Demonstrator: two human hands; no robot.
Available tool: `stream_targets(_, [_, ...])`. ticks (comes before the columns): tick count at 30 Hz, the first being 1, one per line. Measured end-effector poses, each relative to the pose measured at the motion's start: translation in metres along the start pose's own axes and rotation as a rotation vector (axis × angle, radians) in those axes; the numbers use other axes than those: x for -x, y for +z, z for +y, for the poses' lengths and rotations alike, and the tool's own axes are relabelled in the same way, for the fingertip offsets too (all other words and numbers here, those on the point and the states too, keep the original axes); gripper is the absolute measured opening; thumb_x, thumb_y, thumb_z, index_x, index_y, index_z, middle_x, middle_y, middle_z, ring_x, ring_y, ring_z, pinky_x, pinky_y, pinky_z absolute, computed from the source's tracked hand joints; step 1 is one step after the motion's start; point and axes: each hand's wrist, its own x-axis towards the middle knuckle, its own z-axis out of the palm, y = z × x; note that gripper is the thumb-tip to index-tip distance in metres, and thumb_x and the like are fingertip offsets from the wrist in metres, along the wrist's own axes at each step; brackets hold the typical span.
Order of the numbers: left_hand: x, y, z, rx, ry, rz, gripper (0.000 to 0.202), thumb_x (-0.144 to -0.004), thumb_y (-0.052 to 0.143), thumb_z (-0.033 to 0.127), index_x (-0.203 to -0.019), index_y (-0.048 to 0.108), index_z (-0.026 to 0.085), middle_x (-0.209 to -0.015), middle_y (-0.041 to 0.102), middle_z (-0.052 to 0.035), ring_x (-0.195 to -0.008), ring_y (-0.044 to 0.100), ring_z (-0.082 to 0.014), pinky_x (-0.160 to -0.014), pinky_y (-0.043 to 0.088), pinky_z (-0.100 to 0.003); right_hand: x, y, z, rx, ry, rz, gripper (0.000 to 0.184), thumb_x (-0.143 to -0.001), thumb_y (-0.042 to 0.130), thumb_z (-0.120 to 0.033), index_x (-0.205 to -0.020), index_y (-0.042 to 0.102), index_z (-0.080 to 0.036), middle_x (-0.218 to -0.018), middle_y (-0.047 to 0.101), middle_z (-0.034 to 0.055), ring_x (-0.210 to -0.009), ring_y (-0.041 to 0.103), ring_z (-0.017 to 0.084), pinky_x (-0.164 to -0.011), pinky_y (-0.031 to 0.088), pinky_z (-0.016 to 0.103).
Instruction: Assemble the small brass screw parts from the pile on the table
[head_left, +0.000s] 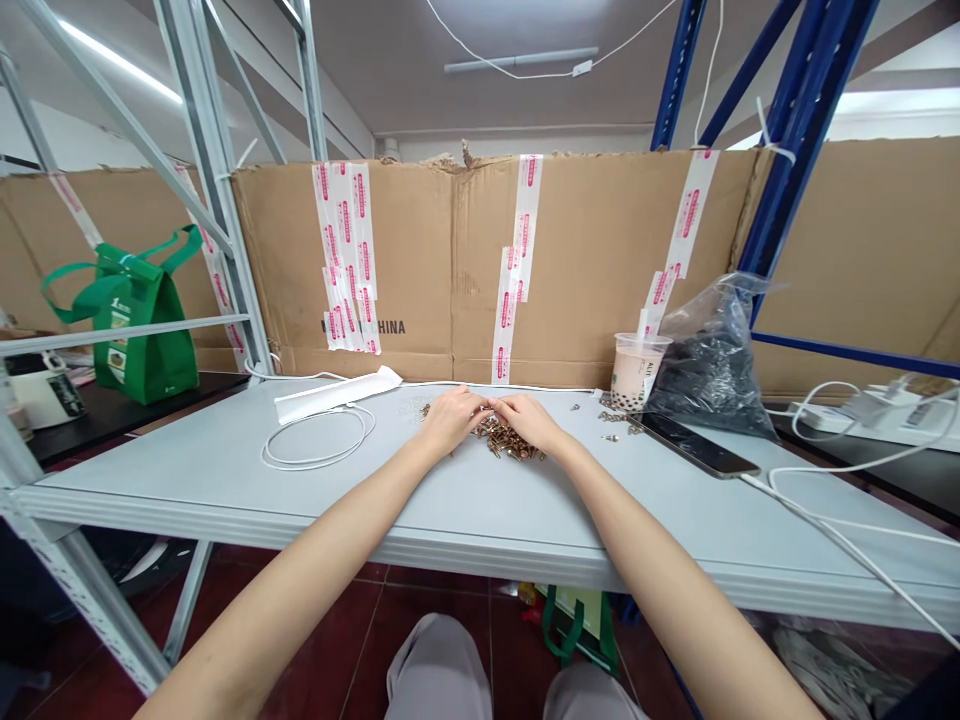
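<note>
A pile of small copper-coloured metal parts lies on the pale grey shelf board in front of me. My left hand and my right hand rest over the far side of the pile, fingertips meeting at its top. Both hands have their fingers curled and pinched together over the parts; what each pinch holds is too small to make out. A few loose parts lie scattered to the right.
A plastic cup of milk tea and a dark plastic bag stand at the right, with a phone on a white cable. A coiled white cable lies left. Cardboard walls the back. A green bag sits far left.
</note>
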Motion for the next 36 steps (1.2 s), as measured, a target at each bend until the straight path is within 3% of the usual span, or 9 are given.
stream_targets(7, [-0.0008, -0.002, 0.0002, 0.015, -0.041, 0.04, 0.028, -0.085, 0.04, 0.035, -0.084, 0.061, 0.017, -0.076, 0.062, -0.0038, -0.074, 0.048, -0.0162, -0.066, 0.037, -0.027, 0.0007, -0.0035, -0.0035, -0.068, -0.01, 0.022, 0.043, -0.081, 0.031, -0.053, -0.068, 0.051, -0.017, -0.061, 0.049, -0.0007, -0.057, 0.041, 0.012, -0.057, 0.03, 0.022])
stream_targets(15, [0.0006, 0.0003, 0.0004, 0.054, -0.001, 0.025, 0.024, -0.083, 0.043, 0.033, -0.086, 0.061, 0.017, -0.075, 0.063, -0.003, -0.071, 0.048, -0.0152, -0.064, 0.036, -0.026, 0.002, -0.0024, -0.0023, -0.048, 0.042, -0.009, 0.05, -0.082, 0.027, -0.051, -0.055, 0.049, -0.015, -0.05, 0.044, -0.0005, -0.052, 0.038, 0.011, -0.055, 0.03, 0.023])
stream_targets(22, [-0.0005, -0.0005, -0.0005, 0.053, -0.039, 0.01, 0.024, -0.083, 0.044, 0.033, -0.084, 0.063, 0.018, -0.076, 0.064, -0.0022, -0.073, 0.049, -0.0154, -0.064, 0.036, -0.025, 0.0026, -0.0066, -0.0027, 0.01, 0.016, 0.01, 0.041, -0.08, 0.034, -0.05, -0.065, 0.053, -0.016, -0.058, 0.05, -0.0011, -0.056, 0.04, 0.011, -0.054, 0.028, 0.021])
stream_targets(31, [0.002, 0.0023, 0.0011, 0.084, -0.068, 0.006, 0.022, -0.082, 0.046, 0.032, -0.09, 0.063, 0.02, -0.077, 0.063, -0.0024, -0.074, 0.05, -0.0149, -0.065, 0.037, -0.025, 0.0002, 0.0017, 0.0025, -0.072, -0.003, -0.034, 0.046, -0.083, 0.026, -0.048, -0.053, 0.041, -0.016, -0.049, 0.038, -0.0026, -0.049, 0.034, 0.009, -0.052, 0.026, 0.021])
stream_targets(36, [-0.0003, -0.0008, 0.0033, 0.072, -0.166, 0.016, 0.022, -0.082, 0.045, 0.033, -0.088, 0.064, 0.021, -0.072, 0.061, -0.0024, -0.073, 0.05, -0.0152, -0.064, 0.036, -0.024, 0.0018, -0.0047, -0.0028, -0.038, 0.015, 0.038, 0.041, -0.082, 0.03, -0.05, -0.069, 0.05, -0.017, -0.061, 0.051, -0.0008, -0.058, 0.042, 0.011, -0.055, 0.028, 0.021])
